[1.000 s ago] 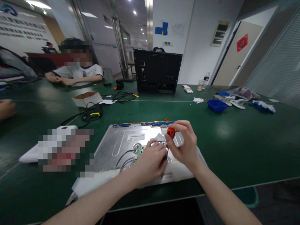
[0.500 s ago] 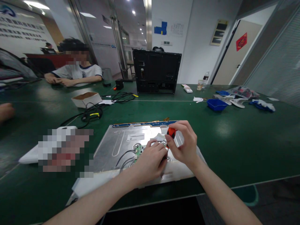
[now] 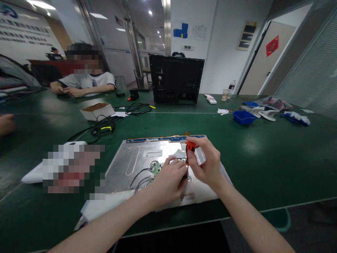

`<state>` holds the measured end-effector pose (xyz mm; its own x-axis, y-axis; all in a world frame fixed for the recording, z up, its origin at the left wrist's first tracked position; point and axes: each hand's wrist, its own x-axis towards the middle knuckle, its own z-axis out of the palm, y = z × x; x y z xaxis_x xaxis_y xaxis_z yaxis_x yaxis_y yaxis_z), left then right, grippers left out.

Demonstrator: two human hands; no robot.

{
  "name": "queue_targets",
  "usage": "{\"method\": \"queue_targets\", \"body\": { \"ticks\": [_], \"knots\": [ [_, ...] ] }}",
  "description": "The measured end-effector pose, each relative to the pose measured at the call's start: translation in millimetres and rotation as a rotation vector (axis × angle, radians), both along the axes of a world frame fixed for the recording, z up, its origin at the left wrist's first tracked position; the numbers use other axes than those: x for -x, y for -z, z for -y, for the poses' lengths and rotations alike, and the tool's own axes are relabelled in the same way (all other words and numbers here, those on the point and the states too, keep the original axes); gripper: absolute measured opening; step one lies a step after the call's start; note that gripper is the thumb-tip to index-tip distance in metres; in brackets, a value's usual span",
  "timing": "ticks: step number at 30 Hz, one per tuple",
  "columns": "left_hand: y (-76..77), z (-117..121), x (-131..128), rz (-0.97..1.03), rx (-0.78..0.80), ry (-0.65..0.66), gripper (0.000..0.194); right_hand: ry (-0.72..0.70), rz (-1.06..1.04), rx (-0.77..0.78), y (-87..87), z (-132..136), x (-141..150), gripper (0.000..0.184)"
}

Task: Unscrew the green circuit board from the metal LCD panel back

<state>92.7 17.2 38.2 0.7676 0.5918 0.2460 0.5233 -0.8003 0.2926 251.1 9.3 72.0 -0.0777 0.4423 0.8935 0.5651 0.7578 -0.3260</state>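
Note:
My right hand [image 3: 206,160] grips the red-and-black handle of a screwdriver [image 3: 190,149], its thin shaft pointing down beside my left fingers. The tip is hidden. My left hand [image 3: 171,175] is closed, fingers curled over a small green circuit board [image 3: 157,168]; whatever the fingertips pinch, if anything, is out of sight. Beneath both hands a flat silver display panel [image 3: 122,163] lies back side up. A blue circuit strip [image 3: 155,140] runs along its far edge, and dark wires [image 3: 139,174] lead from the green board across the metal.
Left of the panel lies a white object [image 3: 34,175], partly blurred out. Beyond it are a coiled black cable [image 3: 105,128] and an open box [image 3: 96,114]. A black monitor housing [image 3: 177,80] stands behind; a blue tray [image 3: 244,117] sits right. Another person [image 3: 86,82] sits across the table.
The screwdriver handle has turned in my right hand, and its top leans slightly further left. My left hand has stayed on the board.

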Motion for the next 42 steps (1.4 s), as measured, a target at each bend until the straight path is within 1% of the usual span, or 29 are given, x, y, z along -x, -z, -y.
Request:
{"method": "queue_targets", "body": {
  "ticks": [5, 8, 10, 14, 16, 23, 28, 32, 36, 42],
  "knots": [
    [1.6, -0.6, 0.6, 0.022, 0.002, -0.002, 0.016, -0.004, -0.044, 0.042, 3.9, -0.3, 1.8, 0.023],
    [0.6, -0.2, 0.5, 0.019, 0.008, -0.006, 0.018, -0.063, -0.128, 0.071, 8.3, -1.9, 3.9, 0.030],
    [-0.3, 0.1, 0.3, 0.013, 0.011, -0.003, 0.019, -0.087, -0.145, 0.070, 9.4, -2.1, 4.6, 0.032],
    [-0.4, -0.2, -0.1, 0.004, 0.007, -0.001, 0.019, -0.006, -0.051, 0.019, 5.7, -0.3, 3.3, 0.024],
    [0.1, -0.6, -0.1, -0.001, 0.007, 0.000, 0.019, 0.010, -0.020, 0.005, 3.3, 0.4, 2.1, 0.022],
    [2.0, -1.4, 0.7, 0.000, 0.001, 0.012, 0.020, -0.029, 0.009, 0.015, 3.8, -0.5, 0.1, 0.032],
    [3.0, -1.2, 1.0, 0.018, -0.003, 0.008, 0.019, -0.025, -0.016, 0.019, 4.7, -1.4, 1.3, 0.026],
    [0.7, -0.4, 0.3, 0.018, 0.013, 0.003, 0.018, -0.022, -0.042, 0.002, 5.1, -2.9, 2.0, 0.027],
    [1.0, -0.9, -0.4, -0.007, 0.013, 0.003, 0.017, -0.002, -0.014, 0.011, 4.1, -3.1, 1.3, 0.025],
    [3.4, -2.3, 0.1, 0.018, -0.002, 0.008, 0.015, -0.035, -0.002, -0.001, 2.1, 0.2, 1.5, 0.031]
  ]
}}
